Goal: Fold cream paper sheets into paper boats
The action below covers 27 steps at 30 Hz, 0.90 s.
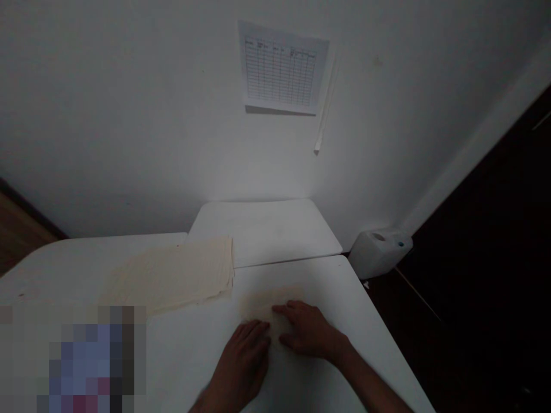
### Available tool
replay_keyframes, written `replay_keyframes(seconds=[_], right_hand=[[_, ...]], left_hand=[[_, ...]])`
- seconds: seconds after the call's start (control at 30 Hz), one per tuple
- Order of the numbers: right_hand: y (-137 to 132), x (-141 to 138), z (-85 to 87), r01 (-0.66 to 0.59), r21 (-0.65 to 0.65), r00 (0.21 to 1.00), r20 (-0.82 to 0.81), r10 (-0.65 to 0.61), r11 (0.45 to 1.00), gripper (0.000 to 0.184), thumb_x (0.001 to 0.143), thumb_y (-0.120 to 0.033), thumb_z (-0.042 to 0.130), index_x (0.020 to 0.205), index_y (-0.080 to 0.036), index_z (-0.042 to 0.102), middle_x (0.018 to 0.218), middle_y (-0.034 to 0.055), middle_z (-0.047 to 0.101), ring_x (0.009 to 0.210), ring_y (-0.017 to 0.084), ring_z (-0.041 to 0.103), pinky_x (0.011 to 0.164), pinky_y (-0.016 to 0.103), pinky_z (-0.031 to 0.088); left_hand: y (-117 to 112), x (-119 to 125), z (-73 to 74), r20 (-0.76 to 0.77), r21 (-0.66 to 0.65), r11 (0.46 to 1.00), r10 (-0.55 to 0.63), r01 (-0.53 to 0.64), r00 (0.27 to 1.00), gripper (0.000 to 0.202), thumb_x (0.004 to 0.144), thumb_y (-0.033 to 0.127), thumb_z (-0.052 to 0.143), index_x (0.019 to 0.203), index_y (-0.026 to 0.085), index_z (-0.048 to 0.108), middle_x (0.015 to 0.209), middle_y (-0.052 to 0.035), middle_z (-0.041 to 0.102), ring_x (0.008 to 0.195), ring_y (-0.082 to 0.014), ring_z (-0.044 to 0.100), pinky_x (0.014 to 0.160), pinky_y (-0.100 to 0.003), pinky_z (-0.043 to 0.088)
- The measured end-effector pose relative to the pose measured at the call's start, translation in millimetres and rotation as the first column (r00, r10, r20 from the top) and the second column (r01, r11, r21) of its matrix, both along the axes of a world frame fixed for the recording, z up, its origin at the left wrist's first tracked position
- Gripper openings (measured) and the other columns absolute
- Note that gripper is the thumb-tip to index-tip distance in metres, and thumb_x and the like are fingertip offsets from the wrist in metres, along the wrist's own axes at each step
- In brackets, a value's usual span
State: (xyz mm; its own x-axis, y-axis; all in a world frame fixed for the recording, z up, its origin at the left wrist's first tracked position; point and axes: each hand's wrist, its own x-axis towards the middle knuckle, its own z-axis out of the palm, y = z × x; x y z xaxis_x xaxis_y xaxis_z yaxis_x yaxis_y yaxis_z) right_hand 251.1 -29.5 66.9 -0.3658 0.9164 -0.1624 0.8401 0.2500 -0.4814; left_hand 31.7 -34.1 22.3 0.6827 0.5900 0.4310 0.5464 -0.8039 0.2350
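A small, thin cream-coloured sheet (258, 301) lies flat on the white table (185, 355); cloth or paper, I cannot tell. My left hand (246, 358) rests palm down at its near left edge, with the fingers laid out side by side and slightly bent. On the sheet's right side, the index finger of my right hand (307, 330) is stretched out and touches it, while the thumb stands apart. Both hands cover part of the sheet. Left of them, a larger stack of cream sheets (185, 272) is spread out with uneven edges.
Behind stands another white tabletop (267, 226) against the wall. A printed chart (279, 69) and a narrow white strip (327, 103) hang above it. At the right, a white plastic container (376, 252) sits beyond the table edge. The lower left corner is blurred out.
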Motion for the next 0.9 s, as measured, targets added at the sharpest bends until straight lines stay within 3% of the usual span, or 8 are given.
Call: replay_keyframes(seconds=[0.13,0.27,0.5,0.63,0.9], right_hand=[[-1.7,-1.0,-2.8,0.009,0.021,1.0,-0.026,-0.008,1.0,0.068,0.076,-0.035,0.064,0.14,-0.032,0.042,0.129,0.0062,0.056,0.118,0.026,0.052,0.1,0.037,0.038],[-4.2,-1.7,-5.1,0.011,0.054,1.0,-0.03,-0.009,0.998,0.066,0.077,-0.041,0.063,0.139,-0.031,0.043,0.129,0.0072,0.055,0.116,0.027,0.052,0.099,0.038,0.038],[-3.7,-0.5,-2.8,-0.021,0.052,1.0,-0.016,0.022,0.998,0.068,0.076,-0.048,0.064,0.139,-0.032,0.043,0.125,0.0066,0.056,0.114,0.028,0.053,0.097,0.038,0.039],[-2.3,-1.2,-1.1,-0.008,0.032,1.0,-0.026,0.009,0.999,0.069,0.076,-0.059,0.062,0.138,-0.033,0.045,0.122,0.0074,0.058,0.112,0.029,0.054,0.095,0.039,0.04],[-0.8,-3.5,-7.8,0.026,0.031,1.0,-0.002,-0.026,0.999,0.084,0.064,-0.052,0.075,0.139,-0.035,0.042,0.13,0.0088,0.055,0.117,0.031,0.052,0.097,0.043,0.039]], left_hand=[[4.4,10.7,4.7,0.051,-0.04,0.997,0.075,-0.073,0.996,0.016,0.084,0.012,0.052,0.081,0.022,0.065,0.104,-0.0072,0.068,0.096,-0.0253,0.062,0.082,-0.044,0.052],[10.4,16.1,1.0,0.094,-0.117,0.987,0.123,-0.111,0.988,0.012,0.08,0.011,0.06,0.074,0.021,0.063,0.098,-0.0055,0.067,0.092,-0.0246,0.062,0.078,-0.043,0.051],[9.4,14.7,-5.6,0.131,-0.159,0.975,0.176,-0.154,0.976,0.007,0.079,0.015,0.064,0.077,0.022,0.063,0.102,-0.006,0.065,0.097,-0.026,0.059,0.083,-0.044,0.047],[8.9,13.4,-8.0,0.136,-0.158,0.971,0.2,-0.178,0.97,0.009,0.077,0.015,0.065,0.08,0.024,0.065,0.104,-0.0057,0.065,0.099,-0.0269,0.058,0.084,-0.045,0.047],[10.5,10.2,-10.7,0.134,-0.146,0.977,0.178,-0.158,0.975,0.014,0.078,0.013,0.062,0.08,0.025,0.068,0.106,-0.0048,0.067,0.097,-0.0257,0.06,0.083,-0.044,0.049]])
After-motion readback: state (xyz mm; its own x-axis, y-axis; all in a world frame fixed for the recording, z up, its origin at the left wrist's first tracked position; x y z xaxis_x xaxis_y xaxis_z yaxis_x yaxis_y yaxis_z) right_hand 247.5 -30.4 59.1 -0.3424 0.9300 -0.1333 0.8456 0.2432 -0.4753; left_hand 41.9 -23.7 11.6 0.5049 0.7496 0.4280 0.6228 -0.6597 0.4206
